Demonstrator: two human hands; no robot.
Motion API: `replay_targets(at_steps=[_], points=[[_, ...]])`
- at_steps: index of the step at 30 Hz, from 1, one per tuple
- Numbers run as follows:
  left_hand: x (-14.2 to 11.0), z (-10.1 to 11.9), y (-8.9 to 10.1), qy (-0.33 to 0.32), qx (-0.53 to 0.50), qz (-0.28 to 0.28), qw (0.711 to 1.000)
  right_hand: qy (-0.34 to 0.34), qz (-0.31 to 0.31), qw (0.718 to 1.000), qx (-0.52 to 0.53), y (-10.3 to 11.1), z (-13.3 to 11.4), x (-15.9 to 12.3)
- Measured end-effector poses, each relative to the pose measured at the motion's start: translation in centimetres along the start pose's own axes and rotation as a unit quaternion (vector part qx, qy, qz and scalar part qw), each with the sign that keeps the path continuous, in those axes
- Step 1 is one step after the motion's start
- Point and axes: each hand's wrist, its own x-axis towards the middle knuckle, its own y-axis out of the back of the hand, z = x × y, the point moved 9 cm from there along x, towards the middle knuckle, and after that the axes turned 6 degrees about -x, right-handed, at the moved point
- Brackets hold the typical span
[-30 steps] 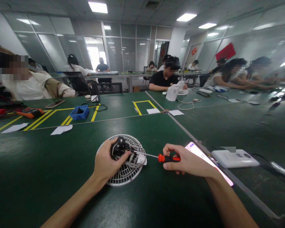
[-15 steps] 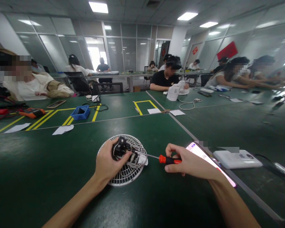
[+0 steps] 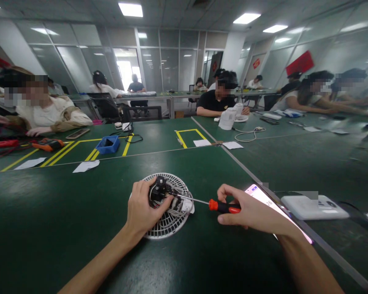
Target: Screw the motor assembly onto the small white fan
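A white round fan grille (image 3: 168, 222) lies flat on the green table (image 3: 49, 220) in front of me. A small black motor part (image 3: 158, 191) with thin wires sits on its middle. My left hand (image 3: 142, 212) is closed around that motor part, thumb pressed against its side. My right hand (image 3: 253, 210) grips a red-handled screwdriver (image 3: 223, 207). Its thin metal shaft runs left, and the tip rests at the motor part beside my left thumb.
A lit phone (image 3: 263, 198) and a white flat device (image 3: 314, 207) lie just right of my right hand. A blue tray (image 3: 108, 145), paper slips and yellow floor-tape lines are farther back. Other people sit along the far tables, with a white jug (image 3: 227, 119) near one.
Both hands and the screwdriver hold nearly the same pose on the motor part. The whole view has drifted slightly, so everything sits a little farther right in frame.
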Motion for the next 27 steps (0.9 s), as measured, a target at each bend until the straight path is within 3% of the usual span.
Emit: replay_targets(at_steps=[7, 14, 20, 27], points=[[-0.1, 0.0, 0.1, 0.002, 0.006, 0.010, 1.000, 0.016, 0.000, 1.000, 0.023, 0.2, -0.1, 0.3], [0.1, -0.2, -0.2, 0.006, 0.002, -0.001, 1.000, 0.043, 0.044, 0.997, -0.053, 1.3, -0.5, -0.2], [0.6, 0.3, -0.3, -0.005, -0.001, -0.010, 1.000, 0.025, 0.013, 1.000, 0.005, 0.7, 0.5, 0.0], [0.9, 0.4, -0.7, 0.015, 0.000, -0.028, 1.000, 0.003, 0.022, 0.999, -0.030, 0.7, 0.0, 0.0]])
